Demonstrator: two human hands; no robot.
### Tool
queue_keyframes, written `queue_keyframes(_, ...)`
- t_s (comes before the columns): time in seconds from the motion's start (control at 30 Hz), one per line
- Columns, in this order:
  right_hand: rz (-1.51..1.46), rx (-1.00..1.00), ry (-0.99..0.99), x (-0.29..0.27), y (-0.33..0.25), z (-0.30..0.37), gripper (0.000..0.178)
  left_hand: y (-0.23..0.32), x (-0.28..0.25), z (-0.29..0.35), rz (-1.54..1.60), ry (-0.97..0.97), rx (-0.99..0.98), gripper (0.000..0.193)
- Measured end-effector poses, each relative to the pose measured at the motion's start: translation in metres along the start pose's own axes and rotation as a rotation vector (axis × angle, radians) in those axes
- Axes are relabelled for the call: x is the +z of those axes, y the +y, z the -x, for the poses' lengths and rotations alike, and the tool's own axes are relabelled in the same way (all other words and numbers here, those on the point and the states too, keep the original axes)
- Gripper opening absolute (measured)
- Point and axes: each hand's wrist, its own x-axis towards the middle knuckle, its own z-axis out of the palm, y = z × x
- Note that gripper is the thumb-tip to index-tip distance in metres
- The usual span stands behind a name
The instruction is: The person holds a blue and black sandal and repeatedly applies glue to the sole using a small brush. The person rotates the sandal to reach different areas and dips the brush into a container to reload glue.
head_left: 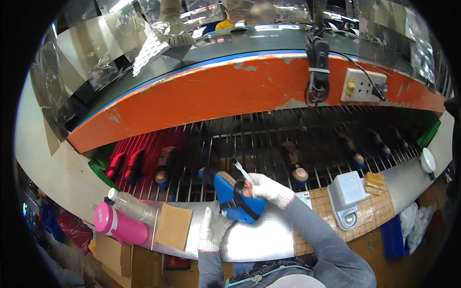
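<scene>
Fingers of the right hand [272, 188] are closed round a white-handled brush [243, 172], dark bristle end up, pointing away from the person; left hand [213, 228] touches the lower left side of the blue shoe [236, 198], grip firmness unclear. Shoe is tilted, between both hands, over the near edge of the rod rack [191, 186] and the metal desk [261, 240]; can't tell if it rests on anything. Main risk: shoe slips or twists, since the gloves look loose and left support seems to sit on one side only. Brush could smear the blue surface or dark strap [247, 209] if the wrist turns, bristles being near the shoe. Dropped brush could fall between the rods; any wetness on bristles, can't tell.
</scene>
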Motion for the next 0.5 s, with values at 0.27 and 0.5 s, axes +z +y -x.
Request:
queue_keyframes(0.27, 0.315, -0.03, 0.273, 0.011, -0.029, 0.174, 0.035, -0.083, 0.016, 0.055, 0.187, -0.259, -0.362, 0.073)
queue_keyframes(0.5, 0.841, -0.022, 1.038, -0.027, 0.002, 0.316, 0.017, -0.095, 0.061, 0.045, -0.019, -0.229, 0.033, 0.074)
